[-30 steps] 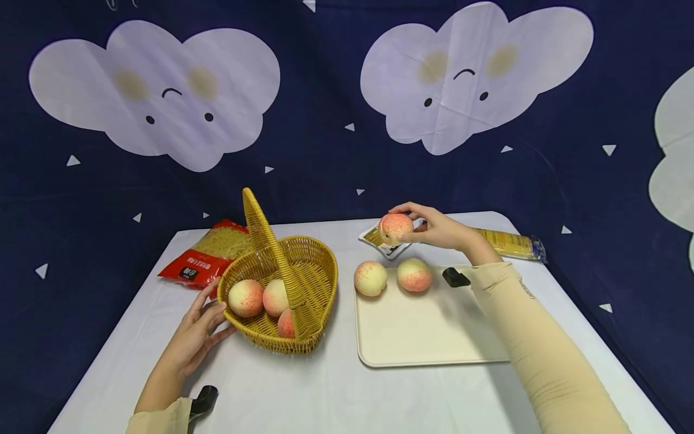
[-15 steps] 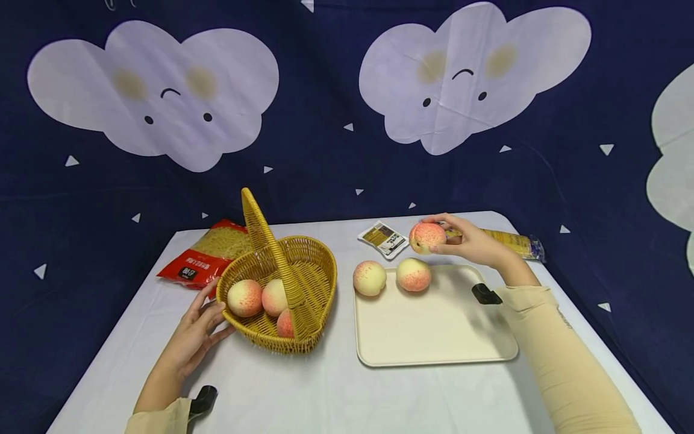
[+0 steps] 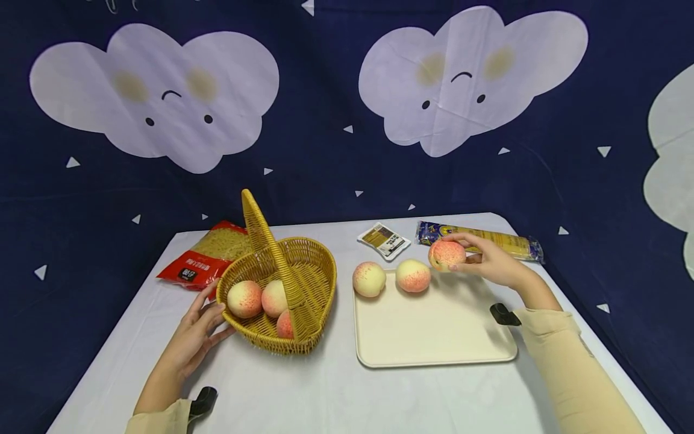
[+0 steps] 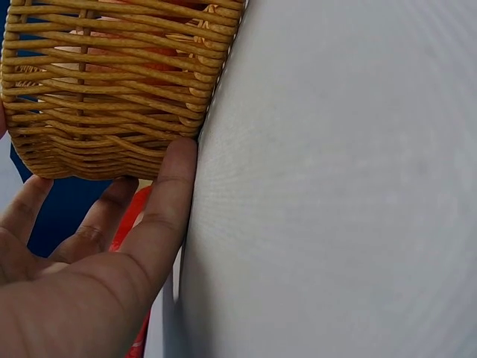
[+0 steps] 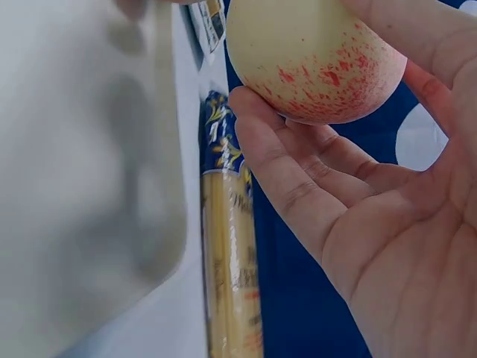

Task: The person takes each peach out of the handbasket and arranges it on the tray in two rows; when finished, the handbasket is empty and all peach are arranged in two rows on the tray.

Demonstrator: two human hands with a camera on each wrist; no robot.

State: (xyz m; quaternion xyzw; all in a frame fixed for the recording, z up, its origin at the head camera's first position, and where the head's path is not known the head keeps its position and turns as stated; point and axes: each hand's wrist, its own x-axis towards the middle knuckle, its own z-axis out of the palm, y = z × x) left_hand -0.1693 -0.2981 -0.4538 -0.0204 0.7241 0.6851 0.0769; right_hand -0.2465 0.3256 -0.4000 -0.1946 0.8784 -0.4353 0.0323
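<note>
My right hand [image 3: 496, 264] holds a red-blushed peach [image 3: 447, 255] between thumb and fingers, above the back right part of the cream tray [image 3: 434, 337]. The right wrist view shows this peach [image 5: 317, 63] raised off the tray, with the fingers curled against it. Two peaches rest along the tray's back edge, a pale peach [image 3: 369, 279] and a blushed peach [image 3: 413, 276]. My left hand [image 3: 192, 337] touches the left side of a wicker basket [image 3: 320, 283]. In the left wrist view its fairly straight fingertips meet the woven wall [image 4: 112, 97]. Three peaches show inside the basket, one partly behind the handle.
A red bag of pasta [image 3: 211, 256] lies behind the basket on the left. At the back are a small white-edged packet [image 3: 384, 241] and a long pack of spaghetti [image 3: 504, 242]. A dark cloud-patterned cloth [image 3: 314, 120] hangs behind the white table [image 3: 293, 398].
The right hand has carried its peach rightward and nearer, from over the small packet to above the tray's back right part. The left hand and basket have stayed put.
</note>
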